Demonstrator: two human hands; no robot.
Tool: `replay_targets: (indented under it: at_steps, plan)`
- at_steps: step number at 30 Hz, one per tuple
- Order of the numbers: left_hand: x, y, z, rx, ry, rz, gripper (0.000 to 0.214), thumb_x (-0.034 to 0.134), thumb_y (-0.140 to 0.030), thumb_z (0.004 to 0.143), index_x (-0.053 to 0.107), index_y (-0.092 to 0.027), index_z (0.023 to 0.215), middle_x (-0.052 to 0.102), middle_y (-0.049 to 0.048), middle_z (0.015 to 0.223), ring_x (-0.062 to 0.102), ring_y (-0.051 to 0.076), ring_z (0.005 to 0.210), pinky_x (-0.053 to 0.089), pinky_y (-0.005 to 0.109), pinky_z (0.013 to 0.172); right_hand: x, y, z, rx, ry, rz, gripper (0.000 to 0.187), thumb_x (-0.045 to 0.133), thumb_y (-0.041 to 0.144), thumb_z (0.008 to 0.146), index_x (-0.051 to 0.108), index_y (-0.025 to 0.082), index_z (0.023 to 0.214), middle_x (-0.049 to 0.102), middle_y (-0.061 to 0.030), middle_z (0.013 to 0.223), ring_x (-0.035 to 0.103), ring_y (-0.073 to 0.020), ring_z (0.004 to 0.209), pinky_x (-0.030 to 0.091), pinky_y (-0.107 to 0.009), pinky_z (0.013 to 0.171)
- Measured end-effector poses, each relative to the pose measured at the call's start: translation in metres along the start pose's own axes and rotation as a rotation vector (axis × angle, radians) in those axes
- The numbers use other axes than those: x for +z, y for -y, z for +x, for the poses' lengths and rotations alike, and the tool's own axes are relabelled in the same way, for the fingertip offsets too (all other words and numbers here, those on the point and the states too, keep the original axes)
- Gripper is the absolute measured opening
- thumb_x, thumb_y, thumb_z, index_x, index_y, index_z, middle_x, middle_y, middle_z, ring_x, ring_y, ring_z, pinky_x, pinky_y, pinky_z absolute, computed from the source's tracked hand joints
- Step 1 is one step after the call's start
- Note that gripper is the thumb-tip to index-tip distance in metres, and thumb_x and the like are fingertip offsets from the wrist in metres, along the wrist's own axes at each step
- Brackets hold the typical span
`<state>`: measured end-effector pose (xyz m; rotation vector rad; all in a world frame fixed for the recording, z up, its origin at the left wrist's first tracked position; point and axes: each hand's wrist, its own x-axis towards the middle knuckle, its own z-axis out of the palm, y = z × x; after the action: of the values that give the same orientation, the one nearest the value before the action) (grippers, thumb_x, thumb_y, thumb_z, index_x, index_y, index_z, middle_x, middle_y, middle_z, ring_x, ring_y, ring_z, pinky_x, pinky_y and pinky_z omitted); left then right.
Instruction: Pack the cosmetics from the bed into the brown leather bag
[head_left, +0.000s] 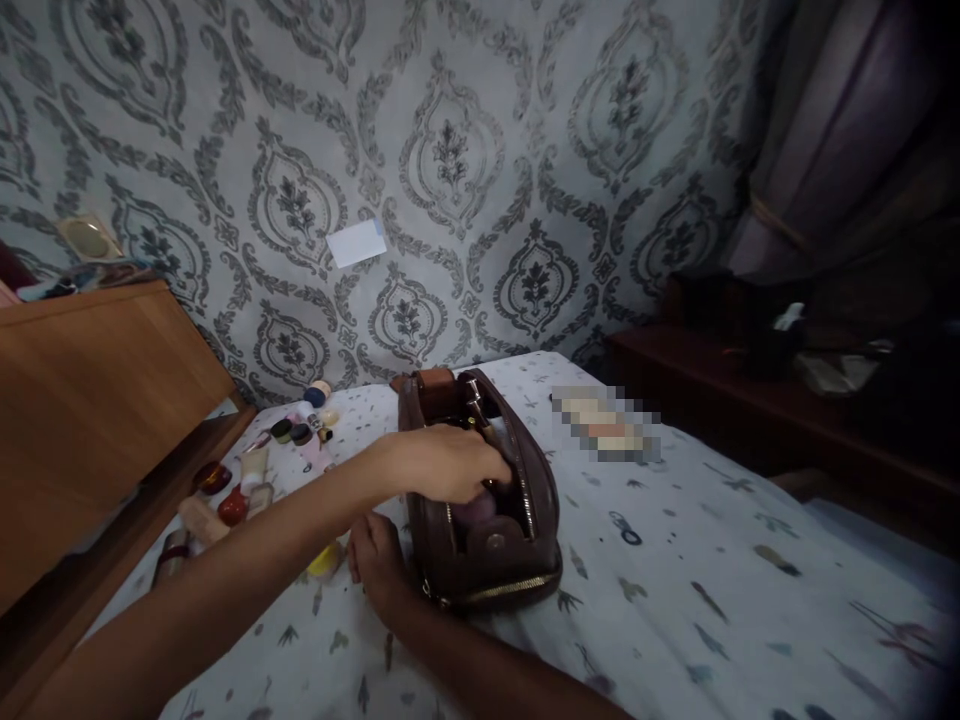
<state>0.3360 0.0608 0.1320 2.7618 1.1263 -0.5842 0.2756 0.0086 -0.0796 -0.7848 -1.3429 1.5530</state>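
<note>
A dark brown zippered bag (551,490) stands on the bed with its top unzipped. My left hand (450,465) reaches over and into its opening; the fingers bend down inside and their tips are hidden. Under the left hand, a pinkish rounded item (476,508) shows in the bag, with other contents in shadow. My right hand (376,562) crosses below the left arm and lies by the bag's left side, fingers curled, and I cannot make out anything in them. Close to those fingers is a yellow round item (324,560), partly covered by my left arm.
Several cosmetic bottles and tubes, among them a cream tube (253,466) and a red round container (233,506), lie on the patterned sheet (660,600) at left. A blurred-out item (606,422) lies right of the bag. A wooden headboard (112,400) borders the left.
</note>
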Motion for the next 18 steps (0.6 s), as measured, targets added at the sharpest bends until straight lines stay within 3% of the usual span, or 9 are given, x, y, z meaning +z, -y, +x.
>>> replay_targets:
  at_steps: [4,6,9,13,18]
  plan:
    - [0.004,0.005,-0.035,0.051,-0.413,-0.246,0.03,0.042,-0.012,0.096,0.063,-0.02,0.115,0.07,0.0045,0.112,0.063,0.015,0.103,0.045,0.024,0.09,-0.003,0.019,-0.003,0.026,0.04,0.011,0.048,0.039,0.055,0.095,0.065,0.019,0.075,0.042,0.0057,0.046,0.043,-0.0126,0.045,0.034,-0.023,0.047]
    - [0.015,0.006,-0.053,-0.011,-0.627,-0.319,0.029,0.04,-0.016,0.097,0.062,-0.02,0.115,0.068,0.0054,0.114,0.061,0.015,0.107,0.044,0.025,0.093,-0.004,0.022,-0.003,0.034,0.045,0.003,0.047,0.039,0.054,0.094,0.065,0.02,0.075,0.042,0.0056,0.047,0.043,-0.0127,0.045,0.034,-0.023,0.047]
    - [0.041,0.011,-0.077,-0.175,-0.855,-0.431,0.025,0.041,-0.022,0.097,0.064,-0.018,0.107,0.07,0.0054,0.103,0.063,0.016,0.098,0.046,0.025,0.089,-0.003,0.021,-0.003,0.034,0.051,-0.012,0.047,0.038,0.054,0.095,0.064,0.02,0.075,0.043,0.0054,0.047,0.043,-0.0128,0.045,0.034,-0.023,0.047]
    - [0.087,0.021,-0.102,-0.389,-1.012,-0.579,0.023,0.044,-0.026,0.096,0.063,-0.017,0.105,0.068,0.0039,0.089,0.063,0.015,0.086,0.048,0.025,0.079,-0.001,0.02,-0.001,0.022,0.054,-0.04,0.052,0.035,0.058,0.094,0.064,0.02,0.075,0.044,0.0048,0.048,0.044,-0.0131,0.045,0.034,-0.024,0.046]
    - [0.148,0.029,-0.113,-0.572,-1.021,-0.641,0.025,0.042,-0.027,0.095,0.062,-0.017,0.107,0.068,0.0044,0.088,0.064,0.016,0.084,0.049,0.027,0.079,-0.003,0.016,0.001,-0.038,0.069,-0.064,0.056,0.034,0.063,0.093,0.063,0.019,0.074,0.043,0.0042,0.048,0.046,-0.0135,0.048,0.034,-0.023,0.045]
